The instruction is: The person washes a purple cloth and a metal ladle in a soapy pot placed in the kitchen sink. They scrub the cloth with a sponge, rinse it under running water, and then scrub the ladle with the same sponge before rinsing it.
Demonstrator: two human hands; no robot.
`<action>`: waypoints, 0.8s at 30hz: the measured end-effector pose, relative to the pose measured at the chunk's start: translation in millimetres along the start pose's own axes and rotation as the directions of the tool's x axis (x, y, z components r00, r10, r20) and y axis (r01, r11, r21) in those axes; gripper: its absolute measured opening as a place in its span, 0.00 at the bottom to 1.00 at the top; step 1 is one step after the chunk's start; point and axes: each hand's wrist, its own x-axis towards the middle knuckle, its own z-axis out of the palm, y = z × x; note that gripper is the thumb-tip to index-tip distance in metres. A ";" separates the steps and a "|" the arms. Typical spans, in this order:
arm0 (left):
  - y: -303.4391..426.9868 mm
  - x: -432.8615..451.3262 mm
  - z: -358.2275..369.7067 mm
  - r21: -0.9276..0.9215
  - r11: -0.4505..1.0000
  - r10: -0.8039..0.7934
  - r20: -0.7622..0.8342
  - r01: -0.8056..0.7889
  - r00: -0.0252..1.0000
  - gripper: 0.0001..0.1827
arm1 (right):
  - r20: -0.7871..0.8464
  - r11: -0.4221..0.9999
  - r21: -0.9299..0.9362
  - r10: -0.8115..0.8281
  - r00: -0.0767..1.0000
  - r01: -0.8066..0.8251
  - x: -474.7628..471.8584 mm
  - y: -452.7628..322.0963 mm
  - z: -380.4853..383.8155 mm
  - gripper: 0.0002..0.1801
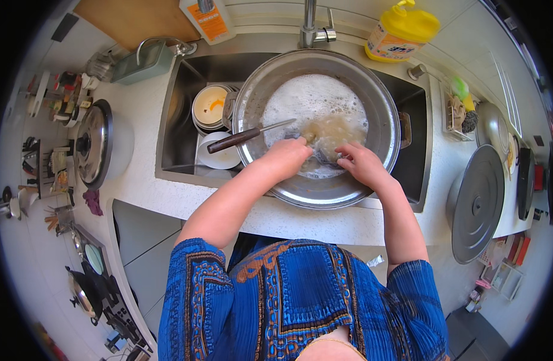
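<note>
A large metal basin (254, 81) with side handles rests over the sink and holds foamy, cloudy water (317, 97). My left hand (291, 155) is at the foam's near left part, its fingertips at the waterline beside a brownish, blurred mass (337, 131). On the other side of that mass, my right hand (360, 163) has bent fingers at the water. Something dark and shiny lies partly under the water between the hands; what it is, and whether either hand grips it, cannot be made out. A wooden-handled knife or similar tool (233, 141) lies across the basin's left rim.
Stacked bowls (209, 106) and a white bowl (219, 151) sit in the sink's left part. Behind the basin stand a faucet (308, 27) and a yellow pump bottle (396, 34). A lidded pot (93, 144) is at left, a large round metal lid (477, 203) at right.
</note>
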 end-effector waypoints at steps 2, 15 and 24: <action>5.2 -1.7 1.8 0.017 0.999 0.036 0.001 -0.036 0.999 0.18 | -0.037 1.000 -0.009 -0.006 0.999 0.006 -5.6 2.5 -0.3 0.15; -30.2 -72.4 -59.7 0.061 0.919 -0.302 -0.526 0.390 0.795 0.15 | 0.133 0.916 -0.380 -0.083 0.988 0.128 35.7 -7.2 52.6 0.14; -96.2 -120.0 -62.5 -0.628 0.714 -0.698 -0.599 0.311 0.393 0.16 | 0.053 0.959 -0.280 -0.020 0.998 0.034 6.5 -9.5 -3.7 0.15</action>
